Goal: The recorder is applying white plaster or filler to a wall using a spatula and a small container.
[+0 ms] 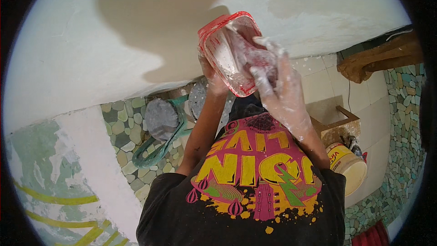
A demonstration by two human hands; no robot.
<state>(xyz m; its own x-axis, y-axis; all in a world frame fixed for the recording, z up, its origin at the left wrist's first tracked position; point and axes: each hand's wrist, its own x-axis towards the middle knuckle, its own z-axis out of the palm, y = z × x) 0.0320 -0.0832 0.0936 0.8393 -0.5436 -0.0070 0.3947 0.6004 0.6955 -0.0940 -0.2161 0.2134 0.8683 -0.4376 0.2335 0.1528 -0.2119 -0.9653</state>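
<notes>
A red-rimmed plastic tub (210, 32), its inside smeared with white paste, is tilted toward me in front of the wall. My left hand (215, 76) grips it from below and the left side; the tub hides most of those fingers. Inside its right part lies a pinkish-red, flat-looking tool (255, 53), coated in white, whose exact kind I cannot make out. My right hand (287, 95) is closed around that piece at the tub's right edge, thumb and fingers on either side. White paste covers this hand's fingers and spots the wrist.
A pale wall (68, 50) rises ahead. Below stand a grey round-topped container (161, 119) and a green hose-like loop (152, 152) on pebble flooring. To the right are a wooden stand (341, 127), a yellow-labelled bucket (350, 175) and a brown wooden piece (382, 59).
</notes>
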